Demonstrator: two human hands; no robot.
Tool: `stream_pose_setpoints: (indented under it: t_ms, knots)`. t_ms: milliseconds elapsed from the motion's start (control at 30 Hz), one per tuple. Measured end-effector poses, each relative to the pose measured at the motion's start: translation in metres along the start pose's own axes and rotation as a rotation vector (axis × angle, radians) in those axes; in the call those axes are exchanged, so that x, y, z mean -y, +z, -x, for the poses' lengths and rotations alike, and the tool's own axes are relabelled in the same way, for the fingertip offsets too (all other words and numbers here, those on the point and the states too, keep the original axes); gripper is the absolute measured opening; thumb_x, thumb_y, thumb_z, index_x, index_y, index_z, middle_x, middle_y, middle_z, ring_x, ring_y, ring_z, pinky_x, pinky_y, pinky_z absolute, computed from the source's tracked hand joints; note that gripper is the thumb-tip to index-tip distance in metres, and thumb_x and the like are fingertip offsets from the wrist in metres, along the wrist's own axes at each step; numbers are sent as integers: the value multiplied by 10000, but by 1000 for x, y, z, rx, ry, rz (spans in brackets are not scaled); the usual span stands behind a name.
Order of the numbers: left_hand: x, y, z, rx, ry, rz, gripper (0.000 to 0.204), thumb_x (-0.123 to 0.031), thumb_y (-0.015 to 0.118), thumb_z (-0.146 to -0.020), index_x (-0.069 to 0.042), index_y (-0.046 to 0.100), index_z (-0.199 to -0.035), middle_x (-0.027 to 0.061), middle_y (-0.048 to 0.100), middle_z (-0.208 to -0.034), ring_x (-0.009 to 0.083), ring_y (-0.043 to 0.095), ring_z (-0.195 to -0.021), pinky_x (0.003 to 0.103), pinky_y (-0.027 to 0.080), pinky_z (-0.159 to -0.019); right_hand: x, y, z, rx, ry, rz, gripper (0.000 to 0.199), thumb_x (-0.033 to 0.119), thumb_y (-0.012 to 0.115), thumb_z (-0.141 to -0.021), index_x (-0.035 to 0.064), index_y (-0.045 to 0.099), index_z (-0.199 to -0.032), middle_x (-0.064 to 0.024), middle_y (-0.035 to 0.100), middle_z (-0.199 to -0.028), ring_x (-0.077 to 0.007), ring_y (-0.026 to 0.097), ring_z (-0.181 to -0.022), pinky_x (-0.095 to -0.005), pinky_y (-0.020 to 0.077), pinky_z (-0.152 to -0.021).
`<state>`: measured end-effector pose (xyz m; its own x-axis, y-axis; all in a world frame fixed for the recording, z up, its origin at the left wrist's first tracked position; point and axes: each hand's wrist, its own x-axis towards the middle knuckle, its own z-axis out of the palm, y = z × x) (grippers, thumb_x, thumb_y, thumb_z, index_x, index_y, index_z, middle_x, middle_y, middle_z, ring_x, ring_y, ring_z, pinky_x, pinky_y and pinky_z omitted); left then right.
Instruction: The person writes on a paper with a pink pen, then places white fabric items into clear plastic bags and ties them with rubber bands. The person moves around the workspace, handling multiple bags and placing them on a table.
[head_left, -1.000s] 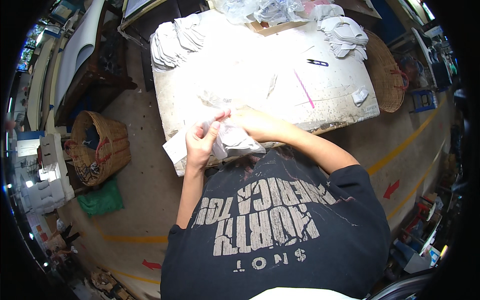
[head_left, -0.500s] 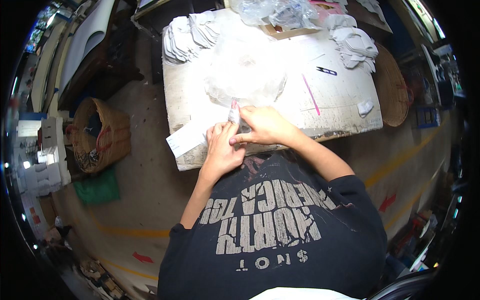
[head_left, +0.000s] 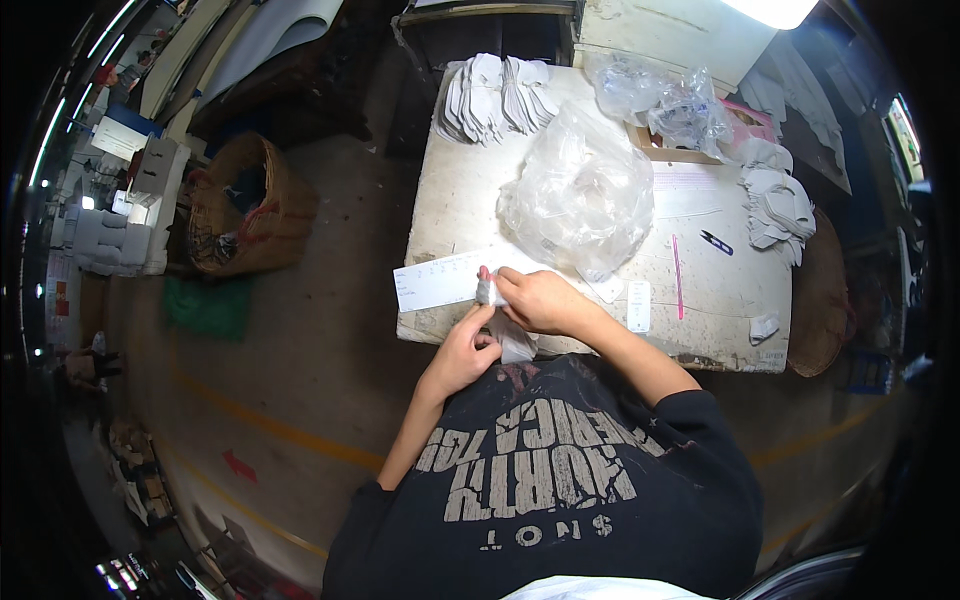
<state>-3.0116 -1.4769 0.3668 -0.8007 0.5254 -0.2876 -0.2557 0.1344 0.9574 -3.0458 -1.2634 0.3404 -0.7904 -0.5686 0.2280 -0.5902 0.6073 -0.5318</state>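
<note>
Near the front edge of the table, both my hands work close together on a small piece of white cloth (head_left: 514, 340). My left hand (head_left: 462, 355) is closed on it from below, with one finger stretched upward. A whitish band of cloth (head_left: 488, 293) surrounds that finger's upper part, and a pinkish tip shows above it. My right hand (head_left: 540, 300) pinches this band from the right side. The loose part of the cloth hangs below, between my hands and my shirt. Beside them on the left lies a white paper strip (head_left: 436, 282) with writing.
On the table (head_left: 470, 225) lie a clear plastic bag (head_left: 580, 195), stacked white cloth pieces (head_left: 490, 98), more cloth pieces (head_left: 778, 205), thread snips (head_left: 716, 243), a pink stick (head_left: 678, 278) and a white card (head_left: 638, 306). A wicker basket (head_left: 290, 215) stands left on the floor.
The view has shifted, so the table sits lower and further right, and the picture is less glaring. The loose cloth now shows hanging below my right hand. Both hands stay together at the cloth.
</note>
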Motion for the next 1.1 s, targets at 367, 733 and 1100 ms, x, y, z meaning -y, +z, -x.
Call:
stream_pose_setpoints:
  t_ms: [367, 733, 1100]
  knots:
    - [-38, -4, 2, -329, 377, -605, 498, 21, 655, -883, -30, 663, -1378, 170, 645, -1401, 328, 612, -1239, 410, 475, -1067, -16, -6, 5, -180, 253, -80, 246, 196, 666, -876, -17, 593, -975, -214, 665, -929, -437, 678, -799, -493, 566, -715]
    - [-74, -11, -52, 66, 812, -915, 218, 28, 688, -805, -58, 717, -1003, 80, 750, -1084, 330, 629, -1027, 454, 499, -913, 2, -38, 45, -64, 28, -540, 476, 391, 612, -1034, -33, 597, -1251, -244, 652, -1145, -411, 647, -1016, -433, 517, -883]
    - [-90, -1, -90, 587, 1138, -983, 238, -40, 718, -725, -87, 537, -873, 86, 553, -873, 329, 495, -814, 448, 403, -760, 2, -60, 47, -376, 4, -314, 109, 50, 626, -908, -6, 568, -982, -165, 630, -962, -381, 651, -904, -450, 507, -771]
